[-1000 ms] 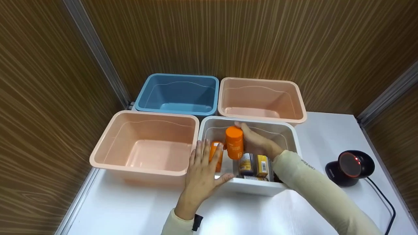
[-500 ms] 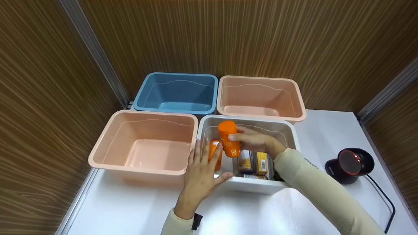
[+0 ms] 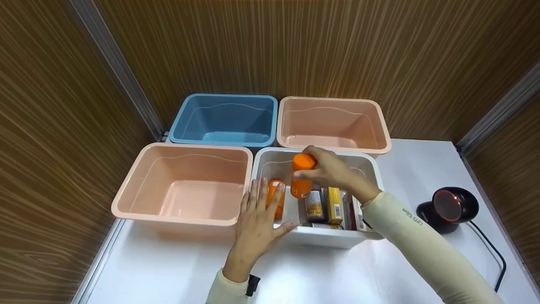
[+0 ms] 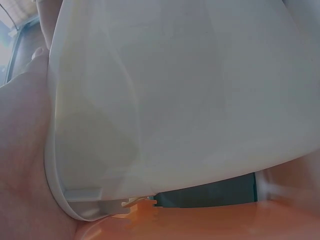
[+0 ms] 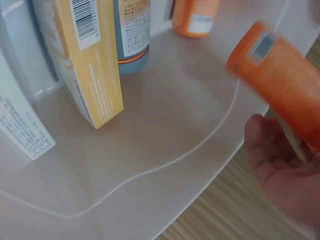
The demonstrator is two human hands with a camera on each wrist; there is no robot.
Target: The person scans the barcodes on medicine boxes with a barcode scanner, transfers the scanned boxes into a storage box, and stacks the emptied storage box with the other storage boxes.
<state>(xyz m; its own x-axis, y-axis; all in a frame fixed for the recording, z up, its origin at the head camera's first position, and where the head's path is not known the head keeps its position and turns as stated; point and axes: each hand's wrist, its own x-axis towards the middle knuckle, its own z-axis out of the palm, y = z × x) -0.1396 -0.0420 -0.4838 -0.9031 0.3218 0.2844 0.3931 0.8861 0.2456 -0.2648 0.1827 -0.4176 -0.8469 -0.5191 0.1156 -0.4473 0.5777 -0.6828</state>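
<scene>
My right hand point(image 3: 333, 171) grips an orange bottle point(image 3: 301, 185) near its cap, holding it upright over the white bin point(image 3: 325, 237). In the right wrist view the orange bottle point(image 5: 285, 82) looks slightly blurred, above the bin floor. With fingers spread, my left hand point(image 3: 257, 228) rests on the bin's front left rim. Beside its fingertips, a second orange bottle point(image 3: 276, 198) lies inside the bin, partly hidden. Also inside are a dark bottle with a yellow label point(image 3: 314, 204), a yellow box point(image 3: 334, 204) and a white box point(image 3: 357, 213).
A peach bin point(image 3: 181, 220) stands to the left. Behind are a blue bin point(image 3: 223, 142) and another peach bin point(image 3: 337, 101). At the right of the white table point(image 3: 168, 270) sits a black scanner point(image 3: 449, 209) with a cable. Wood-patterned walls surround the table.
My right hand has turned the orange bottle, tilting it and then bringing it upright again, with the hand now more above it. My left hand stays on the rim.
</scene>
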